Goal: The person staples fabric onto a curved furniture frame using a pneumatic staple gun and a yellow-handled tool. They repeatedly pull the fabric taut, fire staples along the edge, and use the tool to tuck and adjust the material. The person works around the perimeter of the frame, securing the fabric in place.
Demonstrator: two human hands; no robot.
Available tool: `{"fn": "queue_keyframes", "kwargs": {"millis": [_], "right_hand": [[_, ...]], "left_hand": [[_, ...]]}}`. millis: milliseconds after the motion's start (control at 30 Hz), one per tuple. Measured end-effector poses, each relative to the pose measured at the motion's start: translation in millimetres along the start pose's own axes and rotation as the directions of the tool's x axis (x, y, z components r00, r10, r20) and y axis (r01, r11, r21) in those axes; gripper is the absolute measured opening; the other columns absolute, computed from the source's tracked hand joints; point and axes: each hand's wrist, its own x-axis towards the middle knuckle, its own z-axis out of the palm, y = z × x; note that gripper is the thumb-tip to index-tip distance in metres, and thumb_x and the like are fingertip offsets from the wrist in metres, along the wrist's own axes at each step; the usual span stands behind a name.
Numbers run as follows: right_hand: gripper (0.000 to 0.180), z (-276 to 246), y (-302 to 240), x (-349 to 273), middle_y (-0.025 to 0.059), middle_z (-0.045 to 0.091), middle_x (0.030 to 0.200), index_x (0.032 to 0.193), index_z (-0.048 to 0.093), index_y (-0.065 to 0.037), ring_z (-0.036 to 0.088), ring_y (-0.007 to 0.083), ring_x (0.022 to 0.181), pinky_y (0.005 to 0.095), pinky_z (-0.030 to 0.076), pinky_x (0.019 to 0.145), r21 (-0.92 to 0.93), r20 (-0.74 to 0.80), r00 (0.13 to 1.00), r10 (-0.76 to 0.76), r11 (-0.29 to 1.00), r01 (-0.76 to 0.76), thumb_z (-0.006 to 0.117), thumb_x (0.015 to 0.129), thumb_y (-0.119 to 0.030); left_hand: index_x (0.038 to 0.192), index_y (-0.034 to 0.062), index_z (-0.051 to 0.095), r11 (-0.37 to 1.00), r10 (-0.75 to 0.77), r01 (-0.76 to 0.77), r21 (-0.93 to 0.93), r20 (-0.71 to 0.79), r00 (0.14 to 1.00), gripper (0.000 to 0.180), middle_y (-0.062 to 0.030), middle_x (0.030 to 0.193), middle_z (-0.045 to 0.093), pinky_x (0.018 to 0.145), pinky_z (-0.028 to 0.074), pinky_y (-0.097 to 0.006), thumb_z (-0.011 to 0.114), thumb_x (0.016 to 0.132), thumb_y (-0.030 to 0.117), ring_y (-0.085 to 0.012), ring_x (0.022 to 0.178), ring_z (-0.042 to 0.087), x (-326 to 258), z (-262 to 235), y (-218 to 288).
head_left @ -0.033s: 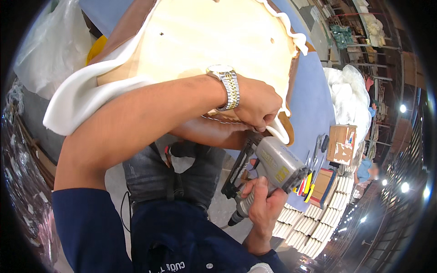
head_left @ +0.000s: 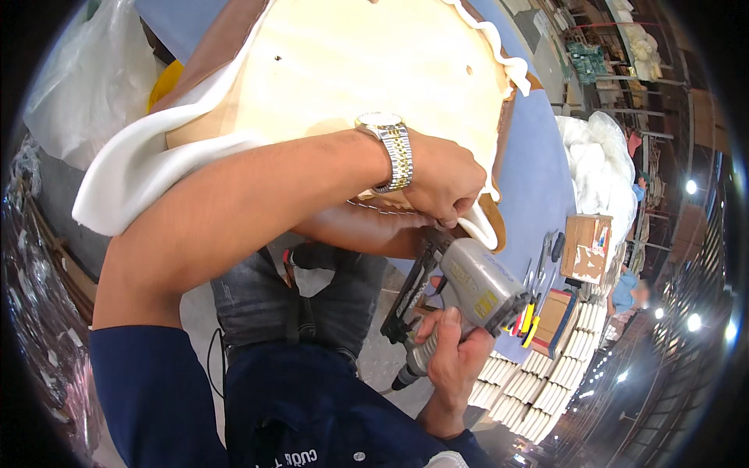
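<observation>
A pale plywood seat board (head_left: 351, 70) lies upside down on a blue table, with white foam (head_left: 140, 168) bulging out around its edge. My left hand (head_left: 441, 183), with a metal watch (head_left: 388, 152) on the wrist, reaches across and pinches the brown cover (head_left: 351, 226) and foam at the board's near right edge. A row of staples (head_left: 374, 204) runs along the cover just left of it. My right hand (head_left: 452, 355) grips the handle of a grey pneumatic staple gun (head_left: 476, 285), whose nose sits just under my left fingers at the cover's edge.
The blue table top (head_left: 534, 179) extends to the right. On it are a cardboard box (head_left: 585, 246), hand tools with yellow and red handles (head_left: 530, 312) and rows of pale staple strips (head_left: 546, 374). White bagged stuffing (head_left: 601, 164) lies beyond. A clear plastic bag (head_left: 86, 86) sits at the left.
</observation>
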Motion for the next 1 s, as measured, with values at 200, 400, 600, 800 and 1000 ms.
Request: {"fn": "queue_keyframes", "kwargs": {"millis": [200, 400, 600, 800, 1000], "right_hand": [[0.030, 2, -7, 11, 0.0148, 0.068, 0.099, 0.127, 0.055, 0.011, 0.058, 0.0127, 0.060, 0.0277, 0.049, 0.056, -0.080, 0.056, 0.998, 0.028, 0.997, -0.023, 0.050, 0.106, -0.010], [0.028, 12, -17, 17, 0.0103, 0.067, 0.101, 0.129, 0.053, 0.008, 0.058, 0.0100, 0.059, 0.0249, 0.047, 0.053, 0.063, 0.014, 0.995, 0.095, 0.993, -0.095, 0.052, 0.103, -0.004], [0.031, -14, 16, 26, 0.0132, 0.069, 0.113, 0.132, 0.051, 0.007, 0.058, 0.0082, 0.061, 0.0244, 0.048, 0.054, 0.049, 0.200, 0.980, 0.011, 0.999, -0.021, 0.053, 0.103, -0.003], [0.038, -34, 34, -16, 0.0182, 0.068, 0.122, 0.139, 0.047, 0.007, 0.059, 0.0118, 0.063, 0.0263, 0.050, 0.056, 0.279, 0.044, 0.996, -0.079, 0.958, 0.064, 0.049, 0.101, 0.002], [0.041, -24, 43, -3, 0.0185, 0.067, 0.123, 0.140, 0.046, 0.007, 0.060, 0.0104, 0.065, 0.0254, 0.050, 0.056, 0.269, 0.048, 0.994, -0.095, 0.960, 0.079, 0.052, 0.100, 0.004]], "left_hand": [[0.085, 0.0070, 0.079, 0.999, -0.024, 0.025, 0.047, -0.015, 1.000, 0.014, -0.0163, 0.073, 0.072, 0.070, 0.052, -0.044, 0.072, 0.085, 0.019, -0.0324, 0.071, 0.069, -4, -1, 0], [0.090, 0.0069, 0.079, 0.997, -0.004, 0.006, 0.073, -0.039, 0.999, 0.015, -0.0166, 0.080, 0.073, 0.073, 0.053, -0.044, 0.070, 0.088, 0.019, -0.0339, 0.077, 0.070, -4, 8, -3], [0.087, 0.0045, 0.075, 0.998, -0.041, 0.045, 0.048, -0.090, 0.995, 0.016, -0.0149, 0.083, 0.073, 0.073, 0.053, -0.042, 0.072, 0.087, 0.020, -0.0334, 0.077, 0.068, -6, 12, -10], [0.085, 0.0027, 0.073, 0.991, -0.116, 0.122, 0.057, -0.094, 0.989, 0.016, -0.0132, 0.080, 0.072, 0.069, 0.052, -0.040, 0.076, 0.083, 0.018, -0.0279, 0.073, 0.068, -3, 6, -1], [0.086, 0.0024, 0.073, 0.990, -0.129, 0.132, 0.045, -0.064, 0.990, 0.016, -0.0145, 0.080, 0.072, 0.069, 0.052, -0.040, 0.076, 0.082, 0.017, -0.0299, 0.072, 0.068, -4, 4, 0]]}}
